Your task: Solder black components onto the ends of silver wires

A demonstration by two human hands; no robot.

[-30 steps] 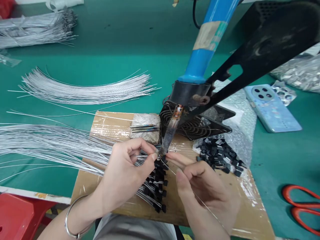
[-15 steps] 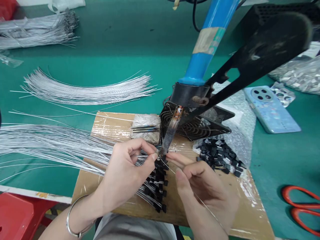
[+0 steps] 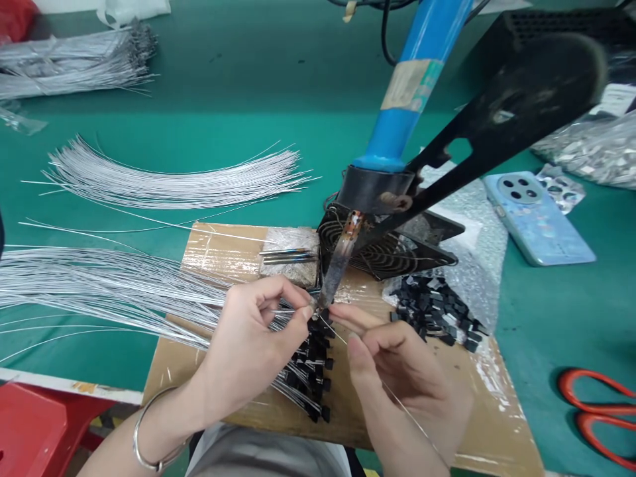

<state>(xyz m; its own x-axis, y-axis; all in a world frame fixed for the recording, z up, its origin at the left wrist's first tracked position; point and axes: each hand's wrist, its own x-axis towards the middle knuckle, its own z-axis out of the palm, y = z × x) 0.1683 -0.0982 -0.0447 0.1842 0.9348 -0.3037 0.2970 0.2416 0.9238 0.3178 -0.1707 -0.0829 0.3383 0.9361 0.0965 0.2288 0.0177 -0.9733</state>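
My left hand (image 3: 263, 344) pinches a wire end with a small part, mostly hidden by the fingertips, under the tip of a blue-handled soldering iron (image 3: 338, 265). In my right hand (image 3: 402, 384) is a thin solder wire (image 3: 405, 407), held between thumb and fingers, its end reaching the iron's tip. Below the tip lie several wires with black connectors (image 3: 313, 371) on a cardboard sheet (image 3: 268, 421). A black fan (image 3: 382, 245) stands behind the iron.
White wire bundles lie left (image 3: 99, 285) and behind (image 3: 179, 179). Black connectors (image 3: 437, 311) are piled on bubble wrap at right, near a blue phone (image 3: 541, 218) and red-handled scissors (image 3: 596, 411). A black bracket (image 3: 517, 112) juts over the right side.
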